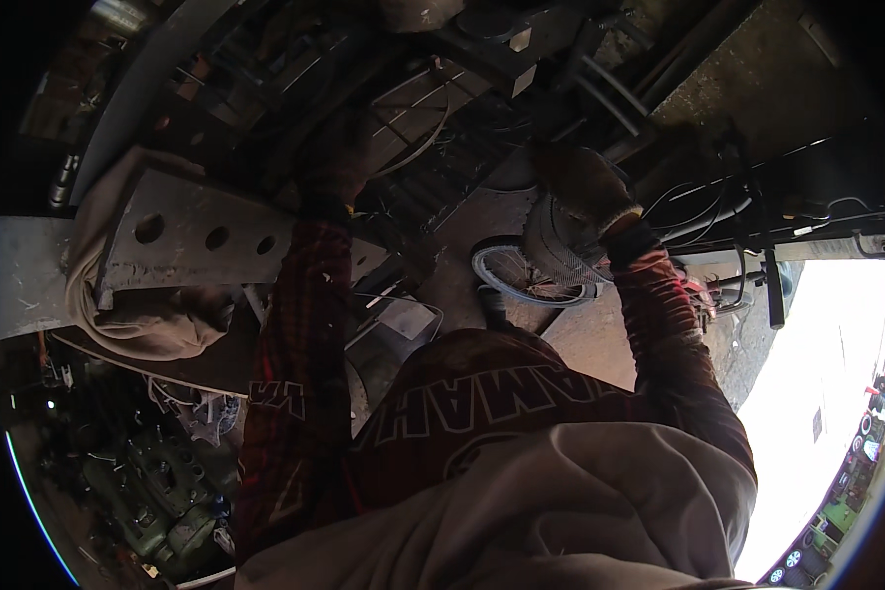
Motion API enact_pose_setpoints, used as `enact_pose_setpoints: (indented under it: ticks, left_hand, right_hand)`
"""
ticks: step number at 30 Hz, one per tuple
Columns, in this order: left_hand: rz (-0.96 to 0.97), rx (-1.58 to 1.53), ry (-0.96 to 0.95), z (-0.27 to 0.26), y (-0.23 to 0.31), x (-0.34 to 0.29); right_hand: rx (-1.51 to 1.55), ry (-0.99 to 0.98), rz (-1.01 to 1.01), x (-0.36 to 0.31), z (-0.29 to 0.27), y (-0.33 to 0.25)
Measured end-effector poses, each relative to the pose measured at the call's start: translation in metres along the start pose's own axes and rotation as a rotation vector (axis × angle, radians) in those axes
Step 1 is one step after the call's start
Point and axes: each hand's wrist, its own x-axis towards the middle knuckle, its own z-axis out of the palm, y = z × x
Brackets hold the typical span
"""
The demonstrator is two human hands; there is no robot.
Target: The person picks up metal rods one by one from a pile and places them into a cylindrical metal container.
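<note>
Both my arms reach forward in dark red plaid sleeves. My left hand (336, 162) is deep in shadow beside a curved metal frame with thin spokes (413, 123); its fingers do not show clearly. My right hand (582, 185) wears a brownish work glove and looks curled closed near dark metal parts. What it grips, if anything, is lost in the dark. Just below the glove is a grey, ridged curved piece (556, 236). Under that, a spoked wheel (526, 270) with a pale rim is near the floor.
A grey metal beam with round holes (197, 236) lies at left, with brown cloth (157, 329) around it. Greasy machine parts (157, 482) fill the lower left. Cables (698, 211) and dark bars run along the right, near a bright opening (806, 393).
</note>
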Motion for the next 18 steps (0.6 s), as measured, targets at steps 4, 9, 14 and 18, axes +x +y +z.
enact_pose_setpoints:
  ticks: [4,9,14,18]
  left_hand:
    - [-0.064,-0.038,0.016,-0.007,0.011,-0.001]
    - [-0.120,-0.120,0.029,-0.022,0.028,-0.002]
    - [-0.040,-0.097,0.071,-0.019,0.021,-0.001]
    - [-0.005,-0.076,0.064,-0.017,0.017,-0.001]
  right_hand:
    - [-0.021,-0.054,-0.012,0.002,-0.003,-0.003]
    - [0.019,-0.175,0.000,0.009,-0.043,-0.026]
    - [0.192,-0.270,-0.004,0.006,-0.019,-0.020]
    - [0.314,-0.315,-0.034,0.006,-0.020,-0.015]
